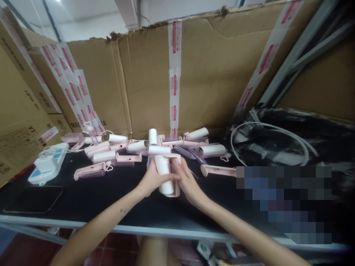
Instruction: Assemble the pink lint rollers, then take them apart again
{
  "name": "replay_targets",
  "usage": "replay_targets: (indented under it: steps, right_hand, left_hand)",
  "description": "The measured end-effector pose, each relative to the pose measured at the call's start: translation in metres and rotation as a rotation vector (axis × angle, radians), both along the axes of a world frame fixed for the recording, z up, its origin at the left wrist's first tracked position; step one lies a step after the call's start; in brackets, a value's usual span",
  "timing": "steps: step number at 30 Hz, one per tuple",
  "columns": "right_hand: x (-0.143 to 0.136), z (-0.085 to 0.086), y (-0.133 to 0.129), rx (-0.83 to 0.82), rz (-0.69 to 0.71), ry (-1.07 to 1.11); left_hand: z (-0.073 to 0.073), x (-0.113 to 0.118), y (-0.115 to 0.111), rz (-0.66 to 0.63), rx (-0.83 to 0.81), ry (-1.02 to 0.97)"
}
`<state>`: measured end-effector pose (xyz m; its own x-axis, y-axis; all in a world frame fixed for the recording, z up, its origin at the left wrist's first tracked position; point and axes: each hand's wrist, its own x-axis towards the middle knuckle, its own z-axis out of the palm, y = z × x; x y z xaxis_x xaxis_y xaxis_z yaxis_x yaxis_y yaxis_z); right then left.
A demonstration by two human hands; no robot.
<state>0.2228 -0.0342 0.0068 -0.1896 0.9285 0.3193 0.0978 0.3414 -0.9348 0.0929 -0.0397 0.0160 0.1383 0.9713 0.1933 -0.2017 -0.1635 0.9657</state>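
My left hand (151, 180) is closed around a white cylindrical tube (165, 177), held upright above the front of the black table. On its right side, my right hand (188, 181) grips a pale pink bracket-like holder (175, 189), its thumb reaching toward the tube. Tube and holder stand side by side, touching or nearly so; the fingers hide part of where they meet. Just behind my hands lie another white tube (159, 149) and a short upright one (152, 136). To the right rests a pink holder (217, 170) on its side.
Several white tubes, pink holders and clear purple pieces (126, 163) lie along the cardboard wall (149, 81). At left are a power strip (48, 166) with a white plug and a dark phone (33, 199). A white cable loop (233, 144) and black plastic sheeting (332, 147) are at right.
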Motion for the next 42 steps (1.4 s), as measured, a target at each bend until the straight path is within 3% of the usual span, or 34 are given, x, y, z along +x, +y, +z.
replay_targets:
  steps: [4, 7, 10, 15, 21, 29, 34, 36, 39, 42]
  right_hand:
    - [0.016, 0.013, 0.012, 0.145, 0.064, -0.251]
    - [0.028, 0.031, 0.021, 0.233, 0.207, -0.46]
    - [0.031, 0.049, 0.021, 0.26, 0.312, -0.826]
    - [0.02, 0.061, 0.008, 0.463, 0.26, -1.25]
    - [0.022, 0.056, 0.006, 0.52, 0.461, -1.231]
    - [0.034, 0.05, 0.012, 0.355, 0.592, -1.092]
    - [0.037, 0.055, 0.011, 0.241, 0.625, -1.07]
    - [0.035, 0.056, 0.011, 0.204, 0.605, -1.064]
    - [0.024, 0.05, 0.008, 0.238, 0.429, -1.1]
    - [0.004, 0.042, -0.006, 0.382, 0.256, -1.188]
  left_hand:
    - [0.004, -0.015, 0.001, -0.135, -0.041, 0.169]
    - [0.004, -0.026, 0.006, -0.245, -0.029, 0.383]
    - [0.005, -0.033, 0.009, -0.286, 0.054, 0.642]
    - [0.011, -0.039, 0.002, -0.276, 0.186, 0.938]
    - [0.014, -0.04, -0.007, -0.348, 0.178, 1.054]
    - [0.018, -0.031, -0.017, -0.334, 0.231, 1.206]
    - [0.02, -0.027, -0.021, -0.325, 0.308, 1.344]
    - [0.019, -0.025, -0.021, -0.276, 0.301, 1.381]
    - [0.016, -0.021, -0.018, -0.184, 0.234, 1.335]
    - [0.01, -0.017, -0.013, -0.096, 0.154, 1.036]
